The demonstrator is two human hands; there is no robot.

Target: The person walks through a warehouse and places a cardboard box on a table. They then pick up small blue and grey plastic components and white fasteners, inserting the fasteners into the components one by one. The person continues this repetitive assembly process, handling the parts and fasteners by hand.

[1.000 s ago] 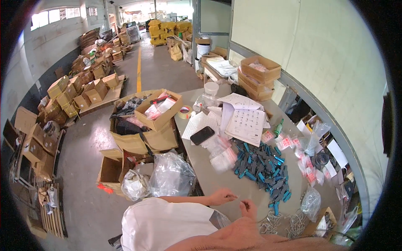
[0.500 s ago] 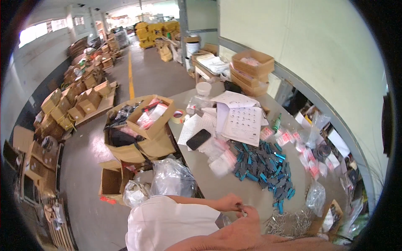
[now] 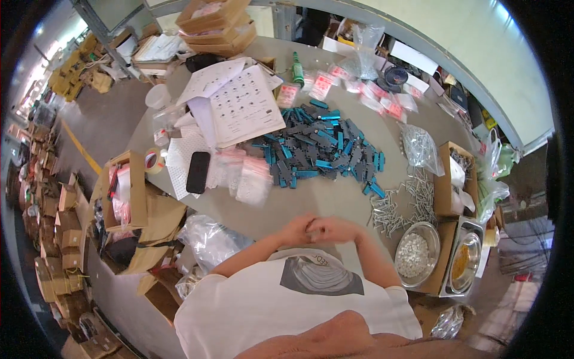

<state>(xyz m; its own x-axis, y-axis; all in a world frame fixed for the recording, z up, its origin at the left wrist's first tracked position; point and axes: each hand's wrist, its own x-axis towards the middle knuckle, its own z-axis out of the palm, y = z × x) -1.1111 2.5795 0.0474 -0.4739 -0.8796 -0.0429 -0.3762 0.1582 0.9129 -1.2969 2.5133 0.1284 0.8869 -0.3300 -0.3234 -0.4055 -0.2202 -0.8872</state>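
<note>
My left hand [image 3: 295, 231] and my right hand [image 3: 336, 230] meet at the table's near edge, in front of my white shirt. Their fingers are pinched together around something small and dark, too blurred to name. Just beyond them, a heap of blue and dark-grey flat parts [image 3: 326, 149] lies on the grey table [image 3: 239, 209]. To the right of my right hand are loose metal pins [image 3: 391, 212] and a metal bowl [image 3: 434, 245] of small white pieces. Clear zip bags [image 3: 251, 182] lie beyond my left hand.
A black phone [image 3: 197, 172], printed sheets [image 3: 248, 107] and a tape roll [image 3: 154, 161] lie at left. Open cartons [image 3: 134, 197] stand beside the table. At right are a metal pan [image 3: 477, 239] with orange pieces and a carton [image 3: 446, 185]. A green bottle [image 3: 298, 69] stands at the back.
The view has swung right and down, bringing the bowl and the pan into sight. My hands are still together at the table's near edge.
</note>
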